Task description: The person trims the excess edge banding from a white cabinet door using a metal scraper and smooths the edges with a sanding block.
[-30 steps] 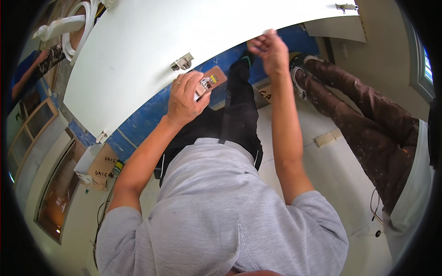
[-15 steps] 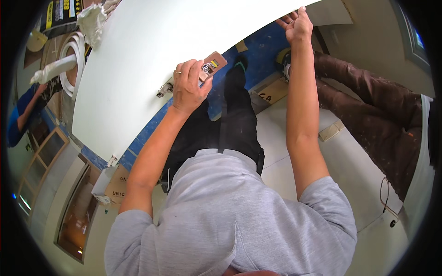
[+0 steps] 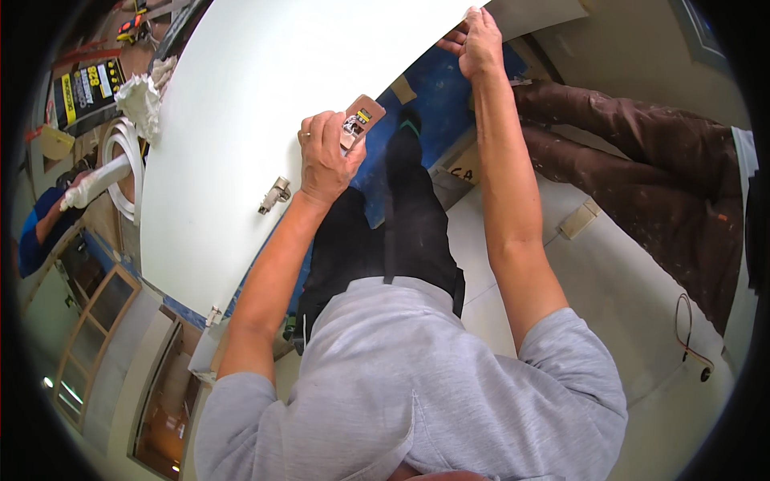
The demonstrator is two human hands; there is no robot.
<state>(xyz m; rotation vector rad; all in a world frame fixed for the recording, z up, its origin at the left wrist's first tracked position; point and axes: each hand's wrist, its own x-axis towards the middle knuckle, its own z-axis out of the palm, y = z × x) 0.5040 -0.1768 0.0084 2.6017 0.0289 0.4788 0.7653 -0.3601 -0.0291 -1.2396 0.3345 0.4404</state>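
A large white panel (image 3: 224, 120) with metal hinges spreads across the upper middle. My left hand (image 3: 327, 160) is closed round a brown block (image 3: 362, 119) with rounded corners and a yellow and black label, held against the panel's near edge. Its exact kind I cannot tell. One metal hinge (image 3: 275, 195) sits on the panel to the left of my left wrist, and another hinge (image 3: 214, 316) at its lower corner. Farther up, my right hand (image 3: 479, 46) pinches the panel's far right edge between thumb and fingers, with some fingertips hidden beneath it.
On the right, another person's brown trousers (image 3: 634, 160) stretch across the pale floor, near a wooden block (image 3: 580, 218) and a thin cable (image 3: 683, 329). At left are a roll of white edging (image 3: 120, 172), a black package (image 3: 87, 92) and a person in blue (image 3: 40, 232).
My left hand with the brown block has slid a little along the edge, away from the hinge, which now shows fully. My right hand still holds the panel. The whole view has shifted slightly.
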